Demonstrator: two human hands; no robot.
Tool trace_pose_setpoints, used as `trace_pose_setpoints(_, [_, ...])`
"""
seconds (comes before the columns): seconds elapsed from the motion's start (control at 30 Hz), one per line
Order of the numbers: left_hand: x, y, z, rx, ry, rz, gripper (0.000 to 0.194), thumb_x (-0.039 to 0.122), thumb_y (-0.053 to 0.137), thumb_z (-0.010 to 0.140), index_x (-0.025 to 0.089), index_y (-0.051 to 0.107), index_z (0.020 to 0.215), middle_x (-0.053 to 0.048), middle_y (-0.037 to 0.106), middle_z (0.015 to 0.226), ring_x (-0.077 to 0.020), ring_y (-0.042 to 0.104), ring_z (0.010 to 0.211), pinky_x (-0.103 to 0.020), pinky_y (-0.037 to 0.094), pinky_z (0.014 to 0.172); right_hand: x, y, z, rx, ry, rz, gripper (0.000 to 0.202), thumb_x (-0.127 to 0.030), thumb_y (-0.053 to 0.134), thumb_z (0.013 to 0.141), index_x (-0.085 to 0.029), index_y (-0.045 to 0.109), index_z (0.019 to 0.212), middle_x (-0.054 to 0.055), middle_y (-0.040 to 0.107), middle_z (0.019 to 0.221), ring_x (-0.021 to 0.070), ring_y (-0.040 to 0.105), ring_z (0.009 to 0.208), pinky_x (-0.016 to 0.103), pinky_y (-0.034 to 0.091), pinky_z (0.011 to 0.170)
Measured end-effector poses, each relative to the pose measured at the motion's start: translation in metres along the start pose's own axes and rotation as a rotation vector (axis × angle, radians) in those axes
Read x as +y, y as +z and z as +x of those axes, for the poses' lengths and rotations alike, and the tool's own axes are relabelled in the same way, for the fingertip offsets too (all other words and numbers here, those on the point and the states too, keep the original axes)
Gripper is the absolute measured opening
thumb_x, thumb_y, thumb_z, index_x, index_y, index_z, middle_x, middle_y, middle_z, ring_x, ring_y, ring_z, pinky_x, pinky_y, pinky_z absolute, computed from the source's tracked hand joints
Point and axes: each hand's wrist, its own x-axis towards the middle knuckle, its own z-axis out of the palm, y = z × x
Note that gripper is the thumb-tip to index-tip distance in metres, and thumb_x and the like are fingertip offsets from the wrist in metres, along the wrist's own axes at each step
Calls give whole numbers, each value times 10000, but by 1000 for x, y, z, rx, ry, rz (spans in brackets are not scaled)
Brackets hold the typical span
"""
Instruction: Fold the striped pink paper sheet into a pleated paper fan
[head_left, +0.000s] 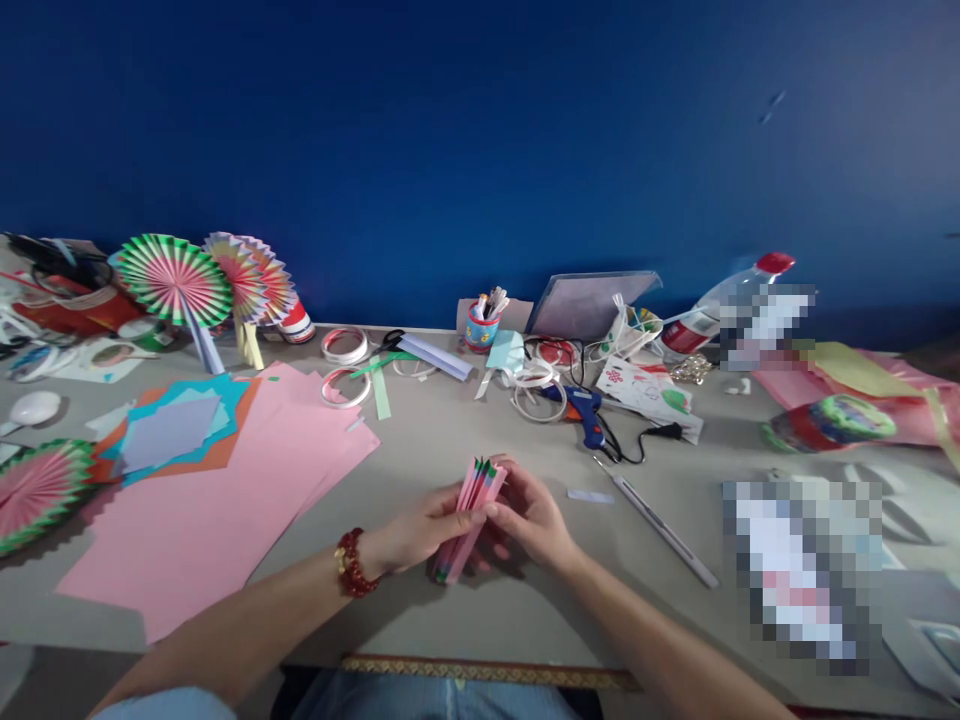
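Between my two hands is a narrow stack of pleated pink paper (471, 515) with green tips, held slanting above the table near its front edge. My left hand (424, 525), with a red bead bracelet at the wrist, pinches it from the left, thumb on top. From the right, my right hand (534, 515) closes on its upper part, and the two thumbs nearly meet. Some fingers are hidden behind the paper. A white strip (590, 496) and a craft knife (664, 527) lie to the right of my right hand.
Pink sheets (225, 500) spread at left under a few coloured sheets. Finished paper fans (176, 285) stand behind them. Tape rolls (345, 347), scissors (388, 341), a pen cup (482, 328) and a blue glue gun (589, 415) line the back. A bottle (690, 325) leans at the back right.
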Motion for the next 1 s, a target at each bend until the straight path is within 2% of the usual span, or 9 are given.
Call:
trace_pose_setpoints(0.07, [1,2,0,-14,-19,5,482,540,702,874,191,665,1204,-115,744,999,-238,737,852,-322,606,712,-2,2,-2,6,70,30,322,-505,732,833,-212,691,962,84,606,1038,142,567,662,239,469,479])
trace_pose_setpoints(0.13, [1,1,0,2,-11,-3,468,534,708,870,178,674,1172,-122,745,1006,-243,740,855,-322,606,710,-3,2,-3,44,105,43,326,-511,725,835,-201,698,932,81,619,982,143,556,635,239,453,453])
trace_pose_setpoints(0.33, [-5,-6,4,200,49,-46,470,542,709,868,156,671,1135,-115,762,949,-238,745,854,-353,593,794,2,-6,1,73,84,97,334,-506,736,829,-185,682,898,35,617,774,151,558,620,283,505,574])
trace_pose_setpoints(0.47, [-1,-9,6,217,38,-21,501,599,699,843,170,690,1100,-97,761,973,-241,738,811,-360,574,795,2,-6,3,115,115,120,337,-518,737,828,-193,679,899,24,623,731,158,559,611,307,511,611])
trace_pose_setpoints(0.57, [4,-11,6,235,51,88,510,623,692,831,174,697,1074,-83,753,965,-229,708,825,-325,550,781,-1,-7,4,142,113,65,343,-529,727,832,-197,699,912,38,653,766,187,594,677,327,528,660])
trace_pose_setpoints(0.73, [7,-17,7,296,118,367,437,553,778,775,147,697,915,-38,705,855,-179,635,794,-244,501,704,-1,-8,7,223,88,11,337,-519,717,844,-195,705,934,46,693,822,204,636,775,315,533,737])
trace_pose_setpoints(0.9, [3,-19,7,332,186,463,402,538,693,861,153,692,979,-50,709,906,-191,645,830,-258,512,738,5,-4,7,50,123,11,417,-478,780,798,-196,665,1083,67,724,946,215,671,819,322,559,730])
trace_pose_setpoints(1.0, [5,-21,7,393,196,461,410,541,695,853,147,690,964,-50,706,876,-187,640,800,-256,511,710,5,-6,8,72,120,1,388,-478,756,823,-184,650,1053,56,710,883,193,657,732,311,559,667])
